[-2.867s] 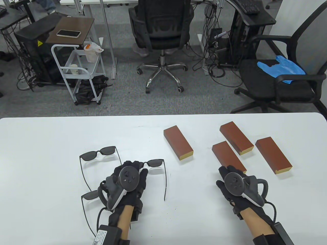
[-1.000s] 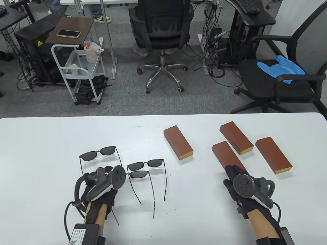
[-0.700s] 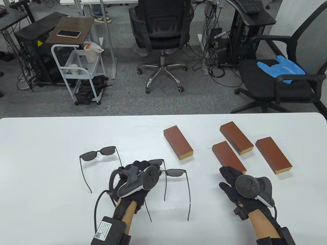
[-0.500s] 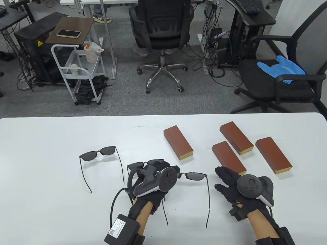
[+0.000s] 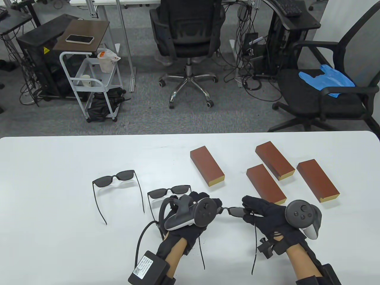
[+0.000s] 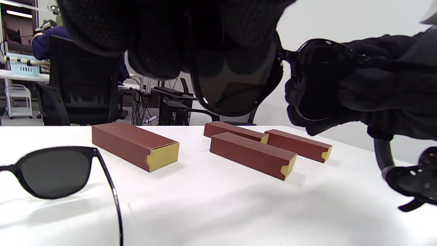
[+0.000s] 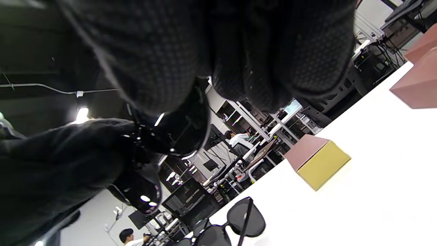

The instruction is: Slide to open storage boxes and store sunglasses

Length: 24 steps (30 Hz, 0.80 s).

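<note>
Now both hands, left (image 5: 204,207) and right (image 5: 264,212), pinch black, dark-lensed sunglasses (image 5: 233,210), temples unfolded.

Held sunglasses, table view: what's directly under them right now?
Bare white table under the held sunglasses, which the left hand and right hand grip above it. No box lies beneath. The gloves cover the table under both lens ends.

Sunglasses (image 5: 234,211) glossy plastic (dark lenses) — boxes (image 5: 207,166) matt card; table (image 5: 59,166) smooth.
</note>
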### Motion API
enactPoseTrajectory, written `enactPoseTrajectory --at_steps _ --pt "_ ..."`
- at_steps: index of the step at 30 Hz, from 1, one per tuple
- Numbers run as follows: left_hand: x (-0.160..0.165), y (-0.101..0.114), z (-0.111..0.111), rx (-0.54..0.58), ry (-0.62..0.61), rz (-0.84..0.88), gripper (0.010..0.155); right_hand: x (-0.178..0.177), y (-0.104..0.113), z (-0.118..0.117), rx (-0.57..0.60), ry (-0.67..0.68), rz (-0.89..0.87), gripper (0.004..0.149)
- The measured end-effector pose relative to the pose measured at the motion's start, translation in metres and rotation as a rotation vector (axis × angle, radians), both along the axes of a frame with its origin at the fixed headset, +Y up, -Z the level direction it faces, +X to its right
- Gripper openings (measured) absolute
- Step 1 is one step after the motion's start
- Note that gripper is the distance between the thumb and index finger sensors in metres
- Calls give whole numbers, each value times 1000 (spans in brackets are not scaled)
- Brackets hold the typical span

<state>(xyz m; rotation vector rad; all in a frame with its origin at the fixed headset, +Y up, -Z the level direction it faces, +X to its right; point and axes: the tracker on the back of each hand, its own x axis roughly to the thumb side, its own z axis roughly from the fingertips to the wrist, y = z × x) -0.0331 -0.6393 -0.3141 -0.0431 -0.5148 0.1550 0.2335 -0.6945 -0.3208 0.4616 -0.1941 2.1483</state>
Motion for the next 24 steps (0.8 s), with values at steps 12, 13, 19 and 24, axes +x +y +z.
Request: enactPoseTrajectory --at_steps 12,13,19,24 --pt "-26 -8 -1 -182 146 443 46 0 4 1 25 -106 -95 41" --pt "-29 -8 -1 -205 157 501 46 0 4 2 33 -120 -98 42" --pt "-45 -23 -2 -377 146 955 55 1 4 4 8 -230 -152 48" --pt "-50 -36 -2 -495 119 1215 59 0 1 6 -52 -283 -247 53"
